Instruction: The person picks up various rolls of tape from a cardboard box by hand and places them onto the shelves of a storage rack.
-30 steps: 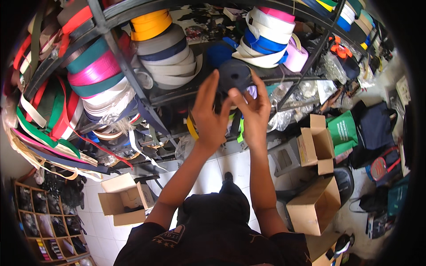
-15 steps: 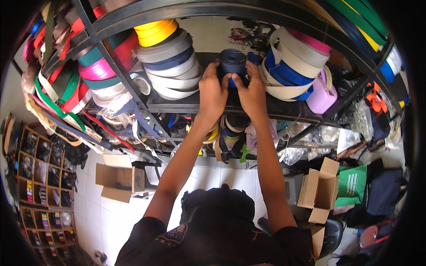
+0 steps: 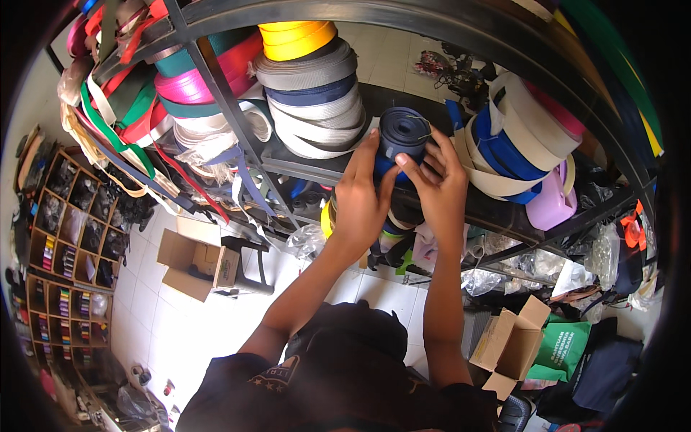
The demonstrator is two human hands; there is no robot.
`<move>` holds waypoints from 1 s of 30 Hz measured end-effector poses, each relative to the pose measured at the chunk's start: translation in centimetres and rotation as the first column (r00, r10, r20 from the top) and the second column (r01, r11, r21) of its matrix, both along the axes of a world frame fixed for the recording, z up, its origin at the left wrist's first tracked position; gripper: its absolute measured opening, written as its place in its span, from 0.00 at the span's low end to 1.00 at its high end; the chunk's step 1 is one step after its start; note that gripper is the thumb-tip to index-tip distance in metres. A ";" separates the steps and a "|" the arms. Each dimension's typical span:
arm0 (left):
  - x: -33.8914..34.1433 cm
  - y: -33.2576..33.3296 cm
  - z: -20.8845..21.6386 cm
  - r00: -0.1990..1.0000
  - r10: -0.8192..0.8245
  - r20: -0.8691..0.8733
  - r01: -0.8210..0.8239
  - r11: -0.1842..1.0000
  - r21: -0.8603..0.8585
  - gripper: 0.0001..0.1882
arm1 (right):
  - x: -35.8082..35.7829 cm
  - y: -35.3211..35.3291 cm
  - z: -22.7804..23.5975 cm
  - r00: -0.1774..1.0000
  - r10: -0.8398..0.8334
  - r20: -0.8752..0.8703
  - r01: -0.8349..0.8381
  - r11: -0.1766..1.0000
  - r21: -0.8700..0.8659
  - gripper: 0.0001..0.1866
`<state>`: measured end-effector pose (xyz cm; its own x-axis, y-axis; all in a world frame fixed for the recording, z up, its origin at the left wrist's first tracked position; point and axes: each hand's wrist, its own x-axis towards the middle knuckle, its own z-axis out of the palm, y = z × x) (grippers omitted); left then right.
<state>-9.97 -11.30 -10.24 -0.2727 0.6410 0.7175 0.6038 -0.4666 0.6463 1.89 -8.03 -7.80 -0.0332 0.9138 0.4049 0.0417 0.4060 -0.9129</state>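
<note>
A roll of dark navy webbing, coiled with its spiral end facing up, is between my two hands at the shelf's front edge. My left hand is curved against its left side, thumb toward the front. Around its right side curl the fingers of my right hand, with the thumb pressed on the front. Bluer material shows just below the roll, partly covered by my hands. To the left stands a stack of grey, navy and white webbing rolls; cream and blue rolls are stacked to the right.
The black metal shelf frame crosses above my hands. A lilac plastic container sits beside the right stack. Loose straps hang at the left. Open cardboard boxes stand low on the left and right, near a partitioned wooden rack.
The navy roll has come nearer to me, tilting so more of its top shows. My right hand has shifted around its side. The whole view has turned somewhat.
</note>
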 end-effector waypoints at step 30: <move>-3.3 -0.7 -1.7 0.990 0.130 -0.046 -0.123 0.985 0.124 0.31 | -4.1 -0.3 -1.7 0.992 -0.104 0.067 0.094 0.986 0.139 0.35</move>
<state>-13.24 -11.96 -11.96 -0.3053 0.5113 0.8034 0.6952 -0.4569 0.5550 -2.17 -8.30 -9.47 0.0200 0.8510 0.5247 0.1532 0.5160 -0.8428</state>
